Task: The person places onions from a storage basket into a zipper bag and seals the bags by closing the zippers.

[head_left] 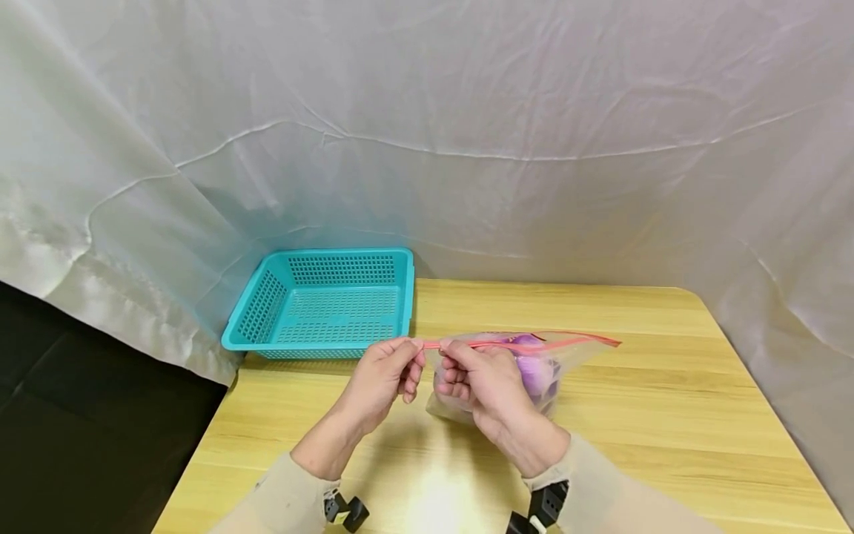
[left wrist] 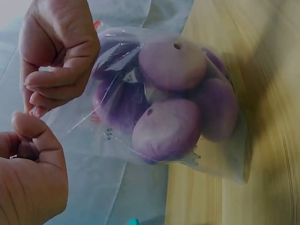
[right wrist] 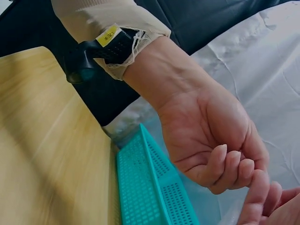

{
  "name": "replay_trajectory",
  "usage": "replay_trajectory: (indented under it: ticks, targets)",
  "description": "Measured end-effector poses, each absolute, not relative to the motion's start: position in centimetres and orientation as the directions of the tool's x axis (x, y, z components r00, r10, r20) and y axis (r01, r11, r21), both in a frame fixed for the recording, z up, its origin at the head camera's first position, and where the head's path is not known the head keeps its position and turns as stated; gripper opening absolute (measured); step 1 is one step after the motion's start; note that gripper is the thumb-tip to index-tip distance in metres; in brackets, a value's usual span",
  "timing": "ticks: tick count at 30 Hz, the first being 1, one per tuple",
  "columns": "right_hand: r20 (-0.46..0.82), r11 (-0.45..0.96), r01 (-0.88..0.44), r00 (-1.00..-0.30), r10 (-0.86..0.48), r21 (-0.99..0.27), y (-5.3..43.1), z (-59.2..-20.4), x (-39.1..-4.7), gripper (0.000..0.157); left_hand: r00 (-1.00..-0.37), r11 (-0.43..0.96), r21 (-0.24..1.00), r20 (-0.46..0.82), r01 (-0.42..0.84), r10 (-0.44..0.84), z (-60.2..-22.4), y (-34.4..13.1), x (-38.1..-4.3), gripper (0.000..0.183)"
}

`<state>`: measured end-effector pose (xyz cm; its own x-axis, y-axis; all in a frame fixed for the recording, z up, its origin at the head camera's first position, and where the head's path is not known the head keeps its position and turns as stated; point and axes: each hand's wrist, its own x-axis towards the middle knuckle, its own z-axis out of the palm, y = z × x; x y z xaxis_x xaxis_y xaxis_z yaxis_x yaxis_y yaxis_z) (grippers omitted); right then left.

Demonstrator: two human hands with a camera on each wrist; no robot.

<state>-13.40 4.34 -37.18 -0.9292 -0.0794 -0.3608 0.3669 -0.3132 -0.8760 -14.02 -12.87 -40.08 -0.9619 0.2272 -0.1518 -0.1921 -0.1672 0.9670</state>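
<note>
A clear zip bag (head_left: 574,363) with a red closure strip (head_left: 567,343) holds several round purple things (left wrist: 171,126), pale in places, some with a small dark hole. My left hand (head_left: 383,374) pinches the left end of the strip between thumb and index finger. Right beside it, my right hand (head_left: 490,378) pinches the strip too, in front of the bag. To the right of the hands the strip's two edges stand apart. In the right wrist view the left hand (right wrist: 211,136) shows its curled fingers; the right hand (right wrist: 281,208) is mostly cut off.
A teal perforated basket (head_left: 320,346) stands at the back left of the wooden table (head_left: 667,423), with nothing seen inside. Grey-white cloth (head_left: 467,208) hangs behind and at the sides. Black material (head_left: 87,415) lies beyond the table's left edge.
</note>
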Motion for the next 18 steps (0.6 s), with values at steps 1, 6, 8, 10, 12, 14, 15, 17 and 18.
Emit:
replay_trajectory:
  ticks: [1, 6, 8, 10, 12, 14, 15, 17, 18]
  targets:
    - [-0.363, -0.310, 0.371, -0.928, -0.087, -0.875, 4.4, -37.1, -13.4, 0.023, -0.960, -0.166, 0.967, -0.155, -0.196, 0.233, -40.1, -12.9, -14.0, 0.031]
    - [-0.368, -0.291, 0.386, -0.923, -0.118, -0.875, 4.7, -37.2, -13.5, 0.020, -0.949, -0.156, 0.961, -0.185, -0.229, 0.257, -39.8, -12.9, -14.0, 0.033]
    - [-0.368, -0.291, 0.390, -0.921, -0.128, -0.874, 4.7, -37.3, -13.5, 0.019, -0.945, -0.155, 0.959, -0.189, -0.236, 0.266, -39.6, -12.9, -14.0, 0.032]
    - [-0.370, -0.294, 0.396, -0.918, -0.142, -0.870, 4.8, -37.4, -13.5, 0.019, -0.941, -0.156, 0.958, -0.191, -0.241, 0.280, -39.6, -12.9, -14.0, 0.030]
    - [-0.377, -0.296, 0.413, -0.910, -0.173, -0.861, 5.1, -37.5, -13.6, 0.019, -0.937, -0.161, 0.956, -0.191, -0.245, 0.291, -39.5, -13.0, -14.1, 0.028]
    - [-0.380, -0.298, 0.434, -0.898, -0.222, -0.851, 5.4, -37.5, -13.8, 0.023, -0.933, -0.165, 0.953, -0.197, -0.255, 0.302, -39.5, -13.1, -14.1, 0.026]
    - [-0.383, -0.295, 0.446, -0.889, -0.249, -0.845, 5.5, -37.6, -13.9, 0.026, -0.930, -0.168, 0.950, -0.201, -0.262, 0.309, -39.5, -13.2, -14.1, 0.026]
    - [-0.385, -0.284, 0.469, -0.871, -0.304, -0.836, 5.8, -37.6, -14.1, 0.030, -0.924, -0.169, 0.947, -0.208, -0.271, 0.320, -39.5, -13.4, -14.2, 0.027]
    - [-0.386, -0.278, 0.478, -0.863, -0.326, -0.833, 5.9, -37.6, -14.2, 0.031, -0.922, -0.169, 0.946, -0.212, -0.277, 0.324, -39.5, -13.4, -14.2, 0.027]
